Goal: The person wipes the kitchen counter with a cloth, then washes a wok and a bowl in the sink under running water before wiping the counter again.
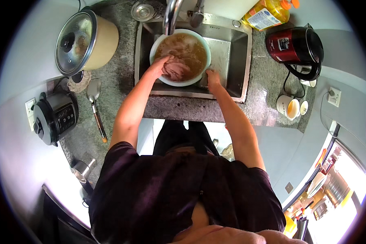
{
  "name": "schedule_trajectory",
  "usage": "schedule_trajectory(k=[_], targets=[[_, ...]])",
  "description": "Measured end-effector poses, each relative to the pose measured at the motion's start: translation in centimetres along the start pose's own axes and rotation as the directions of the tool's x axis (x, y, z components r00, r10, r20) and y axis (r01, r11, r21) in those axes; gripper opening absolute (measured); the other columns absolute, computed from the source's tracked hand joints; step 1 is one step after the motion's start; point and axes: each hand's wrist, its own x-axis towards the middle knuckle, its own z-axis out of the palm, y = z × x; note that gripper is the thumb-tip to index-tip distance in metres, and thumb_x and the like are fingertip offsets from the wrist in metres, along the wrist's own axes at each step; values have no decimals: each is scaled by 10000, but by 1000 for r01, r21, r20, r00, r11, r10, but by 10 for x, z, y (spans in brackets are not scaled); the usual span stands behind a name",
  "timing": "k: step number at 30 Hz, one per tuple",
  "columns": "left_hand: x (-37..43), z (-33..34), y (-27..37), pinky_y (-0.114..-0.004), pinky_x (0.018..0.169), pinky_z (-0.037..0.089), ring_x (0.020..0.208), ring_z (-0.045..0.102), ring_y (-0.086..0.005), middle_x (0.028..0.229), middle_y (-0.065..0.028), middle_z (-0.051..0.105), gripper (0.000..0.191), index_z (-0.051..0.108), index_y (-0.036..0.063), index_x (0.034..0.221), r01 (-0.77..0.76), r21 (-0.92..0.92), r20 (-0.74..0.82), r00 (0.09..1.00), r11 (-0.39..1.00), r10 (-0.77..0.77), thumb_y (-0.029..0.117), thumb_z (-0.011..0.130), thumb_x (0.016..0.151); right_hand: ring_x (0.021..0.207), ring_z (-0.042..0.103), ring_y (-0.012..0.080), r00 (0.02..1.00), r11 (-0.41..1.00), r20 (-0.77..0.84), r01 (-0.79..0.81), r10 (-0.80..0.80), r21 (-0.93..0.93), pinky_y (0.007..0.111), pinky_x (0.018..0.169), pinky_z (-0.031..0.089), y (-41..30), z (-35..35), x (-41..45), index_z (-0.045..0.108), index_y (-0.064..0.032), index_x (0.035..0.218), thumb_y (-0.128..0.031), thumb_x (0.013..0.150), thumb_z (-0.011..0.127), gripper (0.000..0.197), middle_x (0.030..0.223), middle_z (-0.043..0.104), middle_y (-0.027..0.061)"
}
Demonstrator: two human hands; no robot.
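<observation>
A pale round basin (pixel 208 58) stands in the left part of the stainless-steel sink (pixel 231 45), under the tap (pixel 170 18). Cloudy brown water (pixel 183 41) fills much of it. In the water lies a soft, folded, pinkish mass (pixel 176 70); whether it is meat or cloth, I cannot tell. My left hand (pixel 160 66) reaches over the basin's left rim and grips that mass, its fingertips hidden. Just outside the right rim is my right hand (pixel 213 80), low in the sink with curled fingers. What is under those fingers is hidden.
On the left stand a lidded cream pot (pixel 102 42), a dark electric cooker (pixel 59 117) and a metal turner (pixel 93 91). Yellow detergent (pixel 267 15), a red-and-black kettle (pixel 292 48) and several cups (pixel 286 106) are on the right. A small steel pot (pixel 81 170) sits lower left.
</observation>
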Motion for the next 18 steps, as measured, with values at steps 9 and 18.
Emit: schedule_trajectory(k=[9,18], targets=[[-73,16,3,-317,834,518,980,592,-192,1137,-94,584,312,538,64,1119,217,-938,256,960,271,116,307,476,932,1016,519,268,953,942,27,302,-301,-149,330,901,393,-77,33,-69,432,125,1214,-231,877,513,497,1109,554,228],[-44,-36,-9,-305,726,534,824,616,-208,897,-74,617,185,585,63,942,140,-860,346,866,490,361,232,522,902,985,550,284,928,921,-61,355,-369,-162,344,887,410,-105,54,-87,449,117,1189,-207,872,503,456,1064,580,248]])
